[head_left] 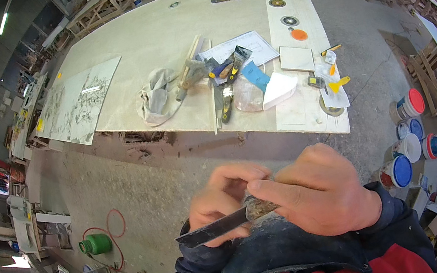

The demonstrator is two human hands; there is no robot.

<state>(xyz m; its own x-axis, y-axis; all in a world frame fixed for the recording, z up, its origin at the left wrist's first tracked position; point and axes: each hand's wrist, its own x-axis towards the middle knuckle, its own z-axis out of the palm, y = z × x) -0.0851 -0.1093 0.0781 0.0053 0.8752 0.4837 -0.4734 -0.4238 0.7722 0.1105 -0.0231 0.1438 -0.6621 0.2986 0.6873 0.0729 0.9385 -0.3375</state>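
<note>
My right hand (321, 188) grips the worn, paste-caked handle of a putty knife (217, 229), whose dark flat blade points left. My left hand (223, 197) is closed around the blade near the handle, fingers curled over it. Both hands are held close to my chest, above my dark jacket with red trim. The spot where the two hands meet on the tool is partly hidden by my fingers.
Ahead lies a large pale stone slab (153, 31) carrying a crumpled cloth (155, 95), scrapers, papers, a blue sheet and small tiles. Several paint buckets (413, 149) with blue and red lids stand at the right. A green device (95, 244) with red cable sits on the floor at left.
</note>
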